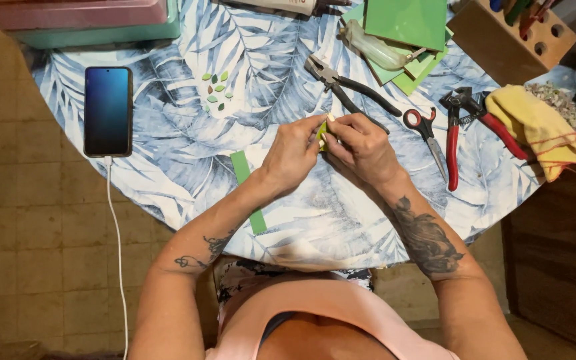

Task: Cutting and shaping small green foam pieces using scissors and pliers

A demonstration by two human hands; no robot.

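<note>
Two hands, left hand point(293, 155) and right hand point(361, 148), are pinched closed on one small yellow-green piece point(321, 135), held between their fingertips, equally near both.

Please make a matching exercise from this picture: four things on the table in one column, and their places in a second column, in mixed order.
Things:
1. phone
2. yellow cloth
3. green strip
4. small green piece

Places:
A. far right side of the table
B. between the left hand and right hand
C. left side of the table, with a white cable plugged in
D. partly under the left wrist

Pairs: 1-C, 2-A, 3-D, 4-B
</note>
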